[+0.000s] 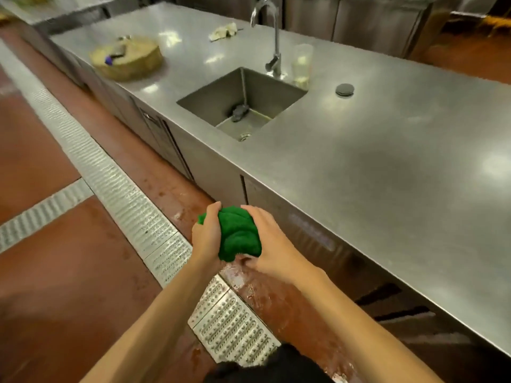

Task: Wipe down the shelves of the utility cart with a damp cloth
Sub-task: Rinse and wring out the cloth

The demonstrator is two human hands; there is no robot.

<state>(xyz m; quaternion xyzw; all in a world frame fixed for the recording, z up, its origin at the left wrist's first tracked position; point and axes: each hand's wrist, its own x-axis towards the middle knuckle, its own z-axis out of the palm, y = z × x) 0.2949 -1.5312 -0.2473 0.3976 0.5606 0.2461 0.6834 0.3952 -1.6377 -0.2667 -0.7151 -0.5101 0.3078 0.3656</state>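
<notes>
A bunched green cloth [239, 232] is held between both my hands, low in front of me over the red floor and beside the steel counter's front. My left hand [206, 234] grips its left side with the fingers curled round the top. My right hand [266, 241] wraps the cloth's right side, thumb underneath. No utility cart is in view.
A long steel counter [387, 167] runs on my right, with a sink [243, 103], a tall tap [272, 37], a clear cup [302, 62], a wooden chopping block [127, 60] and a rag [224, 31]. A metal drain grate [116, 183] crosses the wet red floor.
</notes>
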